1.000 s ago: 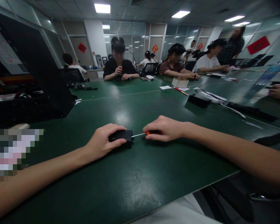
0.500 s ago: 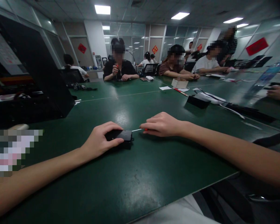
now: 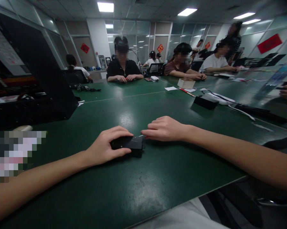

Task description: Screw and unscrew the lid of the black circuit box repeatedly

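Note:
My left hand (image 3: 111, 143) is wrapped around a black box-shaped device (image 3: 136, 143), thumb on the near side and fingers over the far side. The device rests on the green table (image 3: 97, 194). Just to its right, my right hand (image 3: 166, 128) is closed, palm down, on a slim screwdriver (image 3: 140, 135). Only a short bit of its silvery shaft shows, at the right end of the device. The handle is almost wholly hidden in my fingers. Whether the tip touches the device I cannot tell.
A large black case (image 3: 45, 73) stands at the left. To the right lie a black box (image 3: 205, 103), white cables (image 3: 241, 111) and a plastic bottle (image 3: 278, 76). A small cream box (image 3: 186, 83) is farther back. Several people sit across the table.
The black device and my left hand have shifted right, closing the gap to my right hand, so less of the screwdriver shaft shows. Across the table, a person's raised hand has come down.

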`<act>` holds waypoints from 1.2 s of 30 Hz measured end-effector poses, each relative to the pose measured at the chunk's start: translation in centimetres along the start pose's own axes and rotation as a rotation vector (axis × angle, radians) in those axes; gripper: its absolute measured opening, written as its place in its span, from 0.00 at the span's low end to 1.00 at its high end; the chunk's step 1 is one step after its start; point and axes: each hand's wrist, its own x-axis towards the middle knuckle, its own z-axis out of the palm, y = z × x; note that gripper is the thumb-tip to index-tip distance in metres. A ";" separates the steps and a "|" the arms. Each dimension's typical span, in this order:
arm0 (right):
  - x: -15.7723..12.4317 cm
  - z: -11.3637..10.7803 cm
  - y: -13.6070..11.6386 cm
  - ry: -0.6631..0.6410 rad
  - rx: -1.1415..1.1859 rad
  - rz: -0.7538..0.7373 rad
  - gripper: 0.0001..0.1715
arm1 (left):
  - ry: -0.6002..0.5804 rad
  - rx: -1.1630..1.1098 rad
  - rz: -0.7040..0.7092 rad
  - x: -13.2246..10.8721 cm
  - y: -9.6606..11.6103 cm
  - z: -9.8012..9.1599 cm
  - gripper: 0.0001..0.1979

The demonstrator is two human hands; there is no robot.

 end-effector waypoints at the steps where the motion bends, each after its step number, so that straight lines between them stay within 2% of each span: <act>1: -0.1 -0.1 0.2 -0.006 -0.008 0.006 0.16 | -0.002 -0.003 -0.001 0.0 0.0 0.0 0.18; 6: 0.1 -0.4 0.2 -0.004 -0.051 0.017 0.16 | -0.021 -0.002 -0.019 0.1 0.1 -0.1 0.18; 11: 0.8 -0.2 -1.1 -0.018 -0.035 0.071 0.17 | -0.032 -0.007 -0.030 0.1 0.2 -0.1 0.18; 16: 1.2 0.2 -2.3 -0.140 0.350 0.250 0.17 | -0.030 0.001 -0.039 0.2 0.2 0.0 0.19; 19: 1.3 0.3 -2.3 -0.225 0.481 0.276 0.18 | -0.037 -0.008 -0.048 0.2 0.2 0.0 0.19; 26: 0.3 -0.1 -0.5 -0.325 0.395 0.272 0.19 | -0.053 -0.012 -0.064 0.3 0.3 -0.1 0.18; 30: -0.5 -0.1 0.6 -0.352 0.358 0.324 0.20 | -0.051 -0.011 -0.082 0.2 0.3 -0.1 0.19; 34: -0.7 -0.2 0.9 -0.333 0.357 0.372 0.20 | -0.048 -0.018 -0.075 0.2 0.2 0.0 0.18; 36: -0.6 -0.4 0.6 -0.255 0.325 0.374 0.20 | -0.046 -0.017 -0.069 0.3 0.2 -0.1 0.18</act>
